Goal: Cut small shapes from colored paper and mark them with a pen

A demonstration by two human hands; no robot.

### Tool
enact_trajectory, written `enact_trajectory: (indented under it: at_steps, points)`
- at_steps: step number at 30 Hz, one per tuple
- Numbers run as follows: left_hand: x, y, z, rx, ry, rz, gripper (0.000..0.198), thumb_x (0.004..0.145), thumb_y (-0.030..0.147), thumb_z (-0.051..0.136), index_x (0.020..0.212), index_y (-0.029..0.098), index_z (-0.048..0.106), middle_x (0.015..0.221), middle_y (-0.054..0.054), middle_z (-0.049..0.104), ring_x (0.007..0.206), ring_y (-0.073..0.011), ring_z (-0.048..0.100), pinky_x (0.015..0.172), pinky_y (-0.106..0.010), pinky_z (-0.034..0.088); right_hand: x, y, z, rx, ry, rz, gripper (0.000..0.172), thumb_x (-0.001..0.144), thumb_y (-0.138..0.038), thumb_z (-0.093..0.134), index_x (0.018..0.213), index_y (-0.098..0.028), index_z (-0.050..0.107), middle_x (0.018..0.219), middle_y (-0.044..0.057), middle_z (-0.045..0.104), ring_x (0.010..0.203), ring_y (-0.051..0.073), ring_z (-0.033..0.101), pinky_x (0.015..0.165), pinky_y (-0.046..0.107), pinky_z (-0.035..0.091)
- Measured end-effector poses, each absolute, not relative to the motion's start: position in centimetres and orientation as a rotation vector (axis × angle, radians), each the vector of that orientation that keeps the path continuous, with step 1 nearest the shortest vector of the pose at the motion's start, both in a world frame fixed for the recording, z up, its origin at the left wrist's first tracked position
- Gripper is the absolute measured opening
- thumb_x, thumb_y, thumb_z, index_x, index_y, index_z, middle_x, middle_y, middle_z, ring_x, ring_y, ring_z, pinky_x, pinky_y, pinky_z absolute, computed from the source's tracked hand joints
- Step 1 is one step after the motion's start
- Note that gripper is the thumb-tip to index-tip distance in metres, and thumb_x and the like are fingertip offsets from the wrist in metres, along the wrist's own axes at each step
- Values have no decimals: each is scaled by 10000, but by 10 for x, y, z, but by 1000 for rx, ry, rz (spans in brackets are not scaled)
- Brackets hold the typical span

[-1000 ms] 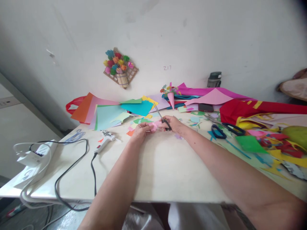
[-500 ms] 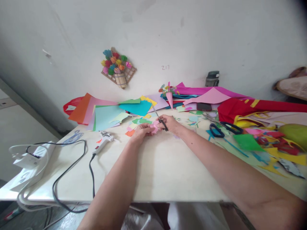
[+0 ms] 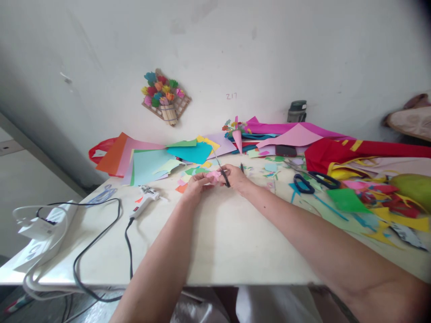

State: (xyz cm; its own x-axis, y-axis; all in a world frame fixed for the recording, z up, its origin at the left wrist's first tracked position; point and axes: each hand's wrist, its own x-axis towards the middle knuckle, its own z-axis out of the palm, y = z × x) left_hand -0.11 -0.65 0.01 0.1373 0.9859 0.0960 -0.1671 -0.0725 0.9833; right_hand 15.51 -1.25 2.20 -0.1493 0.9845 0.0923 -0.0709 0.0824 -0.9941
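Both my hands meet at the far middle of the pale table (image 3: 229,242). My left hand (image 3: 196,185) is closed on a small pink paper piece (image 3: 214,176). My right hand (image 3: 235,176) is closed on a pair of small dark-handled scissors (image 3: 220,171), whose blades point up and away to the left. The scissors touch the pink paper. Small coloured paper scraps (image 3: 192,172) lie just beyond my fingers.
Coloured paper sheets (image 3: 151,159) fan out at the back left. A white glue gun (image 3: 145,200) with a black cord (image 3: 101,233) lies left. Blue-handled scissors (image 3: 311,181), red paper (image 3: 357,152), scraps and a green fruit (image 3: 412,188) crowd the right. A paper flower basket (image 3: 165,96) hangs on the wall.
My hands have drawn slightly nearer each other and shifted a little left. The scissors now stand more upright against the pink paper. The view has dipped slightly.
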Motion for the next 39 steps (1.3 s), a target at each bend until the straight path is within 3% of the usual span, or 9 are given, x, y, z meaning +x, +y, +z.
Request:
enact_trajectory:
  at_steps: [9, 21, 25, 31, 39]
  points:
    - [-1, -8, 3, 1250, 944, 1193, 192, 560, 259, 752, 609, 156, 597, 618, 8, 604, 613, -118, 556, 607, -248, 463, 167, -8, 25, -1017, -1314, 1227, 344, 560, -183, 713, 851, -147, 534, 488, -64, 534, 414, 71, 483, 391, 171, 364]
    - [0, -9, 1, 1280, 952, 1166, 248, 568, 336, 761, 599, 155, 595, 638, -3, 608, 632, -120, 554, 627, -259, 471, 159, -7, 21, -955, -1246, 1239, 297, 542, -88, 629, 807, -164, 520, 455, -99, 513, 385, 67, 478, 400, 183, 388]
    - [0, -9, 4, 1228, 932, 1278, 252, 550, 325, 775, 607, 156, 597, 629, 7, 605, 636, -121, 566, 633, -260, 474, 159, -11, 22, -976, -1304, 1270, 318, 541, -156, 702, 800, -161, 519, 469, -89, 527, 398, 72, 502, 397, 178, 382]
    - [-2, -8, 6, 1190, 936, 1338, 311, 525, 356, 797, 606, 143, 586, 600, 9, 600, 577, -110, 577, 676, -284, 484, 170, -7, 20, -1031, -1514, 1392, 344, 595, -292, 745, 831, -146, 543, 563, -10, 603, 417, 77, 532, 299, 144, 218]
    - [-6, -5, 2, 1148, 935, 1354, 324, 557, 366, 796, 632, 143, 574, 665, -27, 657, 608, -124, 622, 750, -315, 504, 182, -3, 22, -964, -1815, 1465, 346, 679, -443, 677, 753, -135, 537, 562, -1, 598, 416, 73, 538, 289, 147, 256]
